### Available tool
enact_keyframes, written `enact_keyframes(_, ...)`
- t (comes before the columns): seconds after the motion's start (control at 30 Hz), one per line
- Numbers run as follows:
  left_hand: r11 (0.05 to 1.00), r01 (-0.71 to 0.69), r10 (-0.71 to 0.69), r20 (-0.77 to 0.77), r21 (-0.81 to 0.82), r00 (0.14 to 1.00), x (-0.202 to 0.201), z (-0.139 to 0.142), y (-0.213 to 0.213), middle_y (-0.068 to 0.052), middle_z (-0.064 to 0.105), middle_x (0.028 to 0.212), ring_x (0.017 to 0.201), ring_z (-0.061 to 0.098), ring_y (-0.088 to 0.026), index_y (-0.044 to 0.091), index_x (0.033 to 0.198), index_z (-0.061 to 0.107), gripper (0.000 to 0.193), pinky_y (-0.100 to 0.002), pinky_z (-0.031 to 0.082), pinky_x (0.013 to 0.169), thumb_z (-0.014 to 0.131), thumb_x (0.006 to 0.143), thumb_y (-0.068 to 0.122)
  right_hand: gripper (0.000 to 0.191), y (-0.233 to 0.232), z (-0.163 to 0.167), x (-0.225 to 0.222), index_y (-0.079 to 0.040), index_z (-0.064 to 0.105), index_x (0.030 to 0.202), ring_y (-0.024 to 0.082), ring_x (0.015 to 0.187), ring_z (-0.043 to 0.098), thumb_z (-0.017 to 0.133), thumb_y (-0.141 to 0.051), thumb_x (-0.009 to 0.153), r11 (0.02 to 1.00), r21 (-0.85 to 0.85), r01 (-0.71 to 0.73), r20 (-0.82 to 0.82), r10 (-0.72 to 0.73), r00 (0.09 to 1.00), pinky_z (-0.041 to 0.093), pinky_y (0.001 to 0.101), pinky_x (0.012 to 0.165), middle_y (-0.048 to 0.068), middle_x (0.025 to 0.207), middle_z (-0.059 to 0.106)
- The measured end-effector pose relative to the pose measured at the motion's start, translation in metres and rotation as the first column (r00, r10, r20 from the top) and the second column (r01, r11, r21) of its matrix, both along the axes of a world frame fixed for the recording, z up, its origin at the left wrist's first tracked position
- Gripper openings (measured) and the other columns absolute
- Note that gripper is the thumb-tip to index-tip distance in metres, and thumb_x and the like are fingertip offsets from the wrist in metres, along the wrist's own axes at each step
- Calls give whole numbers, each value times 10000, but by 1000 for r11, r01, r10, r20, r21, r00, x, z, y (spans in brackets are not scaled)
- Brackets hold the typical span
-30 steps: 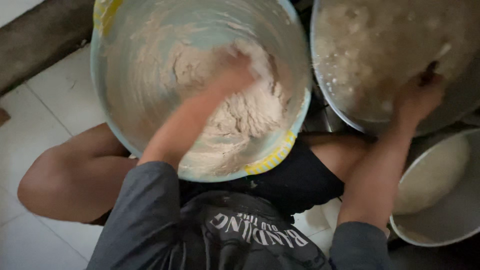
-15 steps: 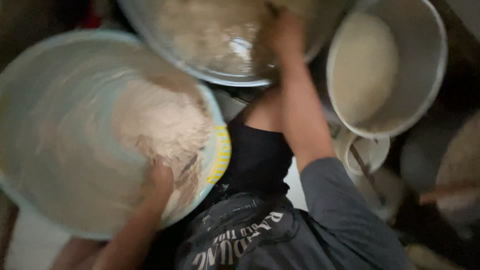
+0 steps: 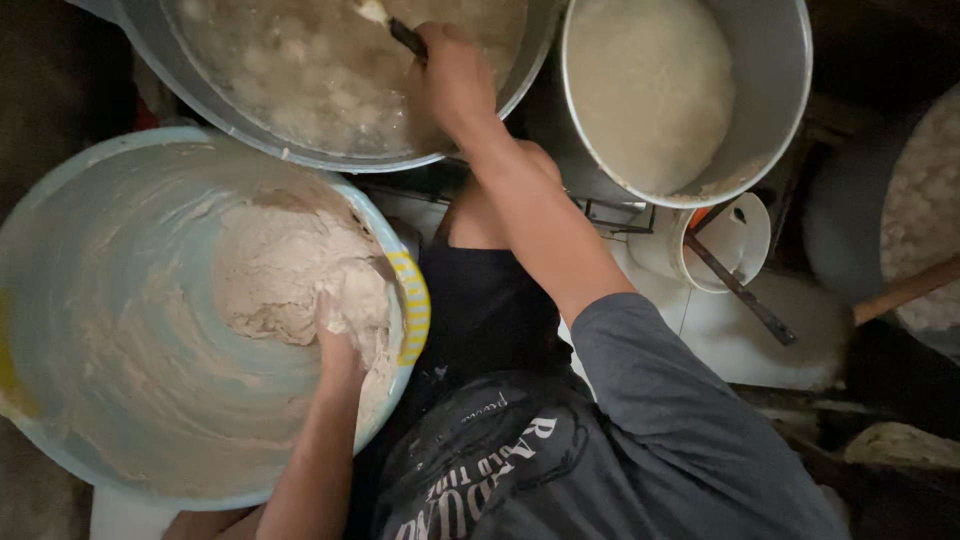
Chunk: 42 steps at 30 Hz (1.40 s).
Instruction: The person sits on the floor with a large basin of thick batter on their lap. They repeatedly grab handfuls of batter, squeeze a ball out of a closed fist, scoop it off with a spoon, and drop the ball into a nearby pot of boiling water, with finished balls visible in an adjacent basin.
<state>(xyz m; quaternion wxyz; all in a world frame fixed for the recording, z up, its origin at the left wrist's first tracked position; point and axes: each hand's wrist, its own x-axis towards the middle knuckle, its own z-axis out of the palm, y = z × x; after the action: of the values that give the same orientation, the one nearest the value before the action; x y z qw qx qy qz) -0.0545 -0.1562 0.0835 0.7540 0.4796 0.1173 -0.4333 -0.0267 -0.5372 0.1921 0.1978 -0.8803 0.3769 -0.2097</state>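
Two hands busy. Left hand (image 3: 338,345) presses open-palmed into pale dough (image 3: 290,275) inside the light blue basin (image 3: 120,400). Right hand (image 3: 452,75) grips a dark-handled utensil (image 3: 400,32) in the metal pot (image 3: 300,60) of lumpy mix.

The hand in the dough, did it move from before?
Cannot tell: the camera swung. The left hand presses the dough by the blue basin's near rim, as before.
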Motion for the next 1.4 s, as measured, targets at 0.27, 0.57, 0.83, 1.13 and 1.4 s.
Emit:
enact_keyframes(0.27,896,4,-210,416,443,885,20,-29,14,-166,455,1547,1413,445,-297,16,1549,376,613,-412,343,1186,496,1068,377,331,17,25,-3,-127,641,1173,445,934,669,717,-144,852,992,50,-120,62,117,991,514,553,779,174,1112,676)
enact_keyframes(0.57,608,-158,-784,620,778,39,60,3,-11,-268,670,1182,1177,565,-479,-18,1153,679,371,-553,394,1082,563,939,261,346,94,63,-42,-69,571,1288,399,971,714,672,-97,959,847,248,-469,291,397,870,574,448,798,183,1057,731)
enact_keyframes(0.83,743,-320,-500,805,588,319,46,100,-64,-186,717,860,827,666,-430,58,887,706,249,-522,518,734,761,842,296,312,122,119,-74,-52,618,1292,203,659,692,612,-170,1003,571,749,-337,-67,571,818,546,329,599,110,896,756)
enact_keyframes(1.13,776,-229,-445,768,587,461,51,130,-66,-201,703,837,836,697,-425,56,883,682,172,-475,574,727,764,784,170,375,140,131,-74,-21,627,1375,137,767,659,635,-118,1013,525,547,-652,22,770,638,530,285,669,114,1005,734)
enact_keyframes(1.4,410,-147,-756,425,900,498,77,87,-26,-285,706,943,920,693,-453,-22,882,733,488,-510,560,832,810,723,432,349,121,119,-52,-38,628,1359,119,632,535,566,-119,1025,288,931,-224,-28,668,744,441,292,536,25,943,720)
